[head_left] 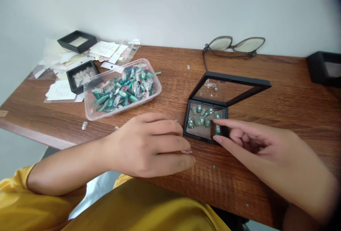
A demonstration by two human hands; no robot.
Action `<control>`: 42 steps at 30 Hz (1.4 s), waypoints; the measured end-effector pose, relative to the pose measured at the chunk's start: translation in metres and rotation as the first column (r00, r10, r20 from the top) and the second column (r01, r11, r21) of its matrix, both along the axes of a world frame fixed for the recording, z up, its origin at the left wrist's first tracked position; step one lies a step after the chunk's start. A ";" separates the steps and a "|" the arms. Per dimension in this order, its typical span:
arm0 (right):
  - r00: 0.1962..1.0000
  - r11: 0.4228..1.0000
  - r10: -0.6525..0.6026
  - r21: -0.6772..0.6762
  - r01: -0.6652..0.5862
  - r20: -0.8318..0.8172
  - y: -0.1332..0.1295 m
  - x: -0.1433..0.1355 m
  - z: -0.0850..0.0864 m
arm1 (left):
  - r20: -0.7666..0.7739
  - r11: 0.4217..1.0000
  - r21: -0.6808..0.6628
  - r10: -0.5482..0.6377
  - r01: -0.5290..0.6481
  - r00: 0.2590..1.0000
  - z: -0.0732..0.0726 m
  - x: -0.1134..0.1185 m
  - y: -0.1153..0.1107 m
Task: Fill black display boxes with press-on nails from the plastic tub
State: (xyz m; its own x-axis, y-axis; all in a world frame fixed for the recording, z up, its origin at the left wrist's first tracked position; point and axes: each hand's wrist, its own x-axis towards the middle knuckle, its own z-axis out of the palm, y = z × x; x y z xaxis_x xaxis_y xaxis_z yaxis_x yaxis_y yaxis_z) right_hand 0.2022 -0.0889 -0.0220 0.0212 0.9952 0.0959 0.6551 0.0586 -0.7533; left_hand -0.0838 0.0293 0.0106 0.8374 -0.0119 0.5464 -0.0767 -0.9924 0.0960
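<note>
A black hinged case [226, 77] stands open on the wooden table, with several green press-on nails [201, 121] lying on its clear film, some marked with white stars. My right hand [255, 149] reaches over the case's right side, its thumb and index finger apart around a green nail [217, 129] at the lower right; whether they touch it is hard to tell. My left hand [151, 145] is left of the case, its fingers curled together around a small clear piece [187, 151] between thumb and index finger.
A clear plastic tub [88, 110] full of green and clear nails is at left. Behind it lie white cards [61, 90] and small black frames [77, 41]. Glasses [234, 45] rest by the wall; another black frame [323, 68] sits far right. A loose nail [85, 125] lies front left.
</note>
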 end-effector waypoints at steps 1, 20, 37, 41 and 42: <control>1.000 1.000 0.010 -0.005 -0.010 0.007 0.001 -0.001 0.001 | -0.001 1.000 -0.010 0.003 -0.003 1.000 0.001 -0.001 0.000; 0.982 0.975 -0.187 -0.126 0.181 -0.038 -0.001 0.006 0.006 | -0.023 0.994 -0.050 0.096 -0.097 0.995 0.008 -0.007 0.004; 0.897 0.889 -0.372 0.187 0.418 -0.238 0.061 0.013 0.012 | -0.302 0.998 -0.034 0.048 -0.061 0.952 -0.017 -0.006 0.001; 0.902 0.908 -0.313 0.185 0.376 -0.298 0.054 0.012 0.012 | -0.317 0.995 -0.084 0.028 -0.057 0.948 -0.016 -0.007 0.002; 0.908 0.917 -0.298 0.175 0.358 -0.293 0.047 0.014 0.010 | -0.328 0.995 -0.078 0.029 -0.058 0.944 -0.016 -0.007 0.002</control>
State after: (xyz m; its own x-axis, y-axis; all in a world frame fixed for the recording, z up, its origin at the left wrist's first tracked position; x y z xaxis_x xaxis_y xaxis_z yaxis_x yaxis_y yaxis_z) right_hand 0.2163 -0.0415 -0.0118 0.3963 0.8810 0.2583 0.4527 0.0572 -0.8898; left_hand -0.0905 0.0311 -0.0057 0.9686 0.0631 0.2407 0.0159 -0.9811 0.1930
